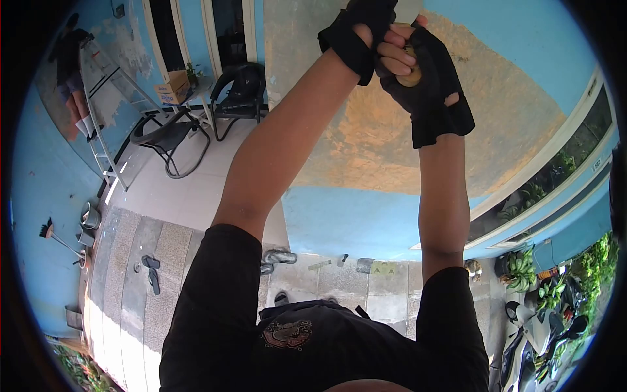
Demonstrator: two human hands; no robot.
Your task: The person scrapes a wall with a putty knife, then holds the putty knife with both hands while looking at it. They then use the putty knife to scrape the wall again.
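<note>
Both arms are raised against a blue wall [353,215] that has a large bare patch of brown and grey. My left hand [371,26], in a black fingerless glove, is at the top edge of the view beside my right hand; its fingers are hidden. My right hand [424,72], in a matching glove, has its fingers curled round a yellowish, rounded object [411,76]. Only part of this object shows between the fingers and palm, so I cannot make out what it is. The two hands overlap or touch near the fingers.
At the far left a person [70,72] stands on a ladder [99,124] by the wall. Black chairs [241,95] flank a small table with a cardboard box [173,88]. Sandals [153,274] lie on the paving. Plants [520,271] and a motorbike [539,333] are at right.
</note>
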